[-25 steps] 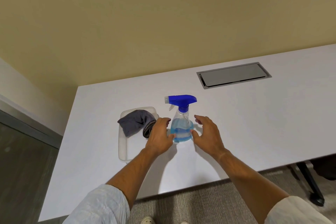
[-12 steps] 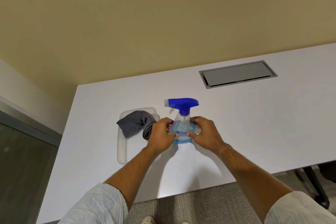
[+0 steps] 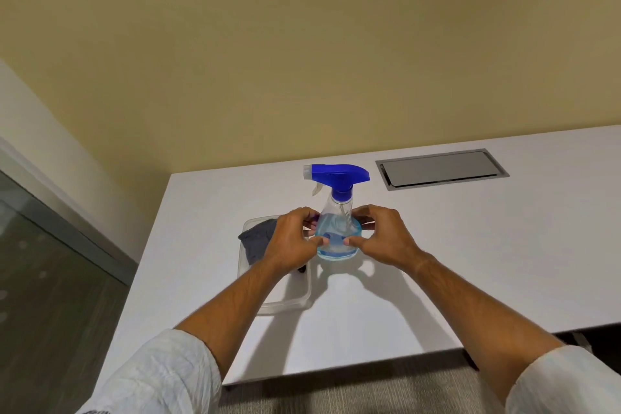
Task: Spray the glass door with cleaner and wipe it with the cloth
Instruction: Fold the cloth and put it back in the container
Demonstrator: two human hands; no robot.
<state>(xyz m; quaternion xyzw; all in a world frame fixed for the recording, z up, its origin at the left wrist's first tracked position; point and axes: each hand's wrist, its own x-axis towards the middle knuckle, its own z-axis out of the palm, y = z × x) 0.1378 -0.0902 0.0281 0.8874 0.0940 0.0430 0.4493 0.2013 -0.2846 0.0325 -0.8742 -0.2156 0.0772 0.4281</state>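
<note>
A clear spray bottle (image 3: 338, 212) with a blue trigger head and blue liquid is held upright over the white table (image 3: 470, 262). My left hand (image 3: 291, 240) grips its left side and my right hand (image 3: 381, 239) grips its right side, thumbs at the front. The nozzle points left. A grey cloth (image 3: 257, 240) lies bunched in a clear plastic tray (image 3: 289, 301) just left of the bottle, partly hidden behind my left hand. The glass door (image 3: 43, 279) with a grey metal frame stands at the far left.
A grey metal cable hatch (image 3: 440, 169) is set flush in the table behind and right of the bottle. A beige wall runs behind the table. Grey carpet (image 3: 369, 393) shows under the table's near edge.
Both hands went from open beside the bottle to closed around its base. The bottle now stands higher in view, seemingly raised off the table.
</note>
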